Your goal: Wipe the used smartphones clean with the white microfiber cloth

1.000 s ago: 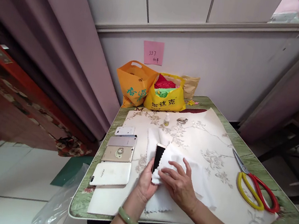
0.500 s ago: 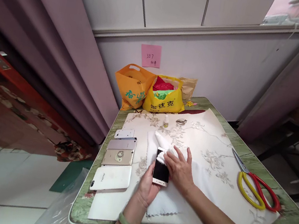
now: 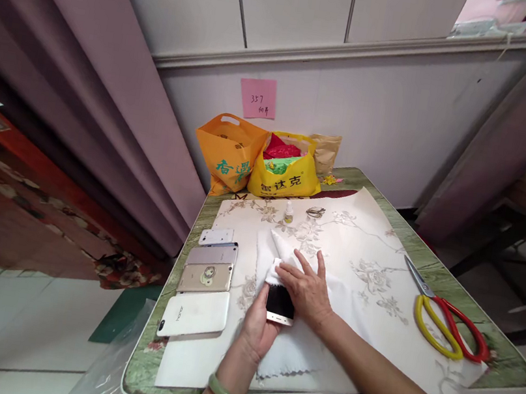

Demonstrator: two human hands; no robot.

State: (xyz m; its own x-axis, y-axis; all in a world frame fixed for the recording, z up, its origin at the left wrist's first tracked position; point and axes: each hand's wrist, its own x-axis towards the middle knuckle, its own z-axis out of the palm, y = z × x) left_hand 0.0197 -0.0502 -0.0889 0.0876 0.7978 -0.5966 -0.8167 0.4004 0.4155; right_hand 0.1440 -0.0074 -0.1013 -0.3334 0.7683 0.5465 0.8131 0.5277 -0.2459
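Observation:
My left hand [image 3: 259, 325] is closed around a white-edged smartphone [image 3: 280, 305], gripping it from below and the left with its dark screen facing up. A white cloth [image 3: 289, 352] lies spread beneath, and a folded part of it covers the top of the screen. My right hand [image 3: 306, 289] presses that part down on the phone, with thumb and some fingertips hidden and other fingers stretched out. To the left lie a white honor phone [image 3: 196, 315], a gold phone with a ring holder [image 3: 205, 277], a grey phone [image 3: 211, 254] and a small white phone [image 3: 216, 236].
Big scissors [image 3: 451, 327] with red and yellow handles rest at the table's right side. A small bottle [image 3: 289, 213] and glasses [image 3: 315, 212] stand farther back. An orange bag [image 3: 232, 153] and a stuffed yellow bag [image 3: 286, 174] are at the wall.
My right hand has shifted slightly up and left over the phone, carrying the cloth toward the top of the screen. My left hand still holds the phone. The whole view has shifted slightly.

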